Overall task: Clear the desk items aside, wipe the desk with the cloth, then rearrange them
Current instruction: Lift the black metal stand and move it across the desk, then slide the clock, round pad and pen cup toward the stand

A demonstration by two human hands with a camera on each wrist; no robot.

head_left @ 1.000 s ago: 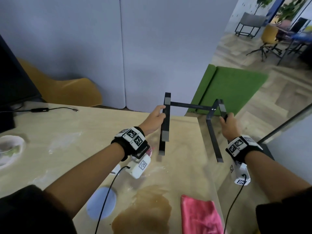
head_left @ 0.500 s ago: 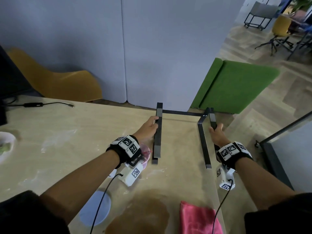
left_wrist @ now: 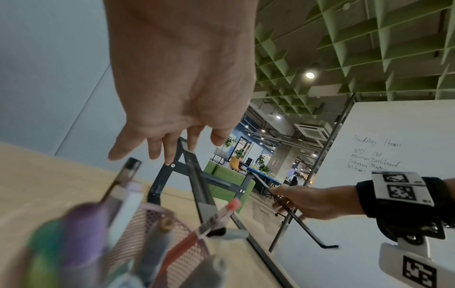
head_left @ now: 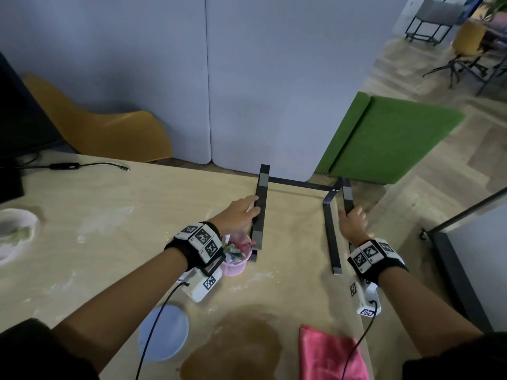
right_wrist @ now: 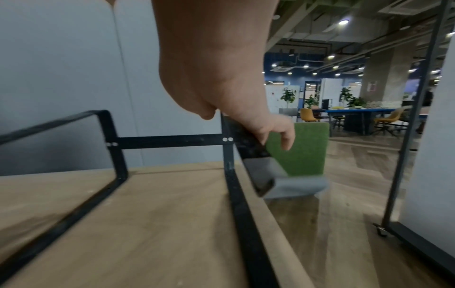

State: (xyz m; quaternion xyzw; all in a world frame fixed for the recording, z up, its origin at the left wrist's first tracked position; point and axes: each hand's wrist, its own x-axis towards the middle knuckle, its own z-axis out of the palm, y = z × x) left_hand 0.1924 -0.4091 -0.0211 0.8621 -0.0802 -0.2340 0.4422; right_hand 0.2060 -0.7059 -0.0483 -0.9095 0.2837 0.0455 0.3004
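A black metal laptop stand [head_left: 299, 185] [left_wrist: 204, 194] [right_wrist: 169, 141] stands at the desk's far right corner, its feet on the wood. My left hand [head_left: 241, 212] [left_wrist: 172, 148] touches its left upper rail with straight, spread fingers. My right hand [head_left: 352, 219] [right_wrist: 246, 120] curls round the right upper rail, out past the desk's right edge. A pink cloth [head_left: 326, 355] lies folded at the near right. A brown spill [head_left: 241, 349] spreads beside it. A pink mesh pen holder [head_left: 236, 256] [left_wrist: 152, 224] full of pens sits under my left wrist.
A round pale blue disc [head_left: 164, 333] lies near my left forearm. A white bowl [head_left: 13, 231] sits at the left edge, with a black cable [head_left: 90, 165] and a dark monitor [head_left: 13, 133] beyond. White smears mark the desk [head_left: 123, 242]. A whiteboard frame [head_left: 452, 256] stands right of it.
The stand came down from the air onto the desk's far right corner with both hands on it. My left fingers have straightened on the left rail.
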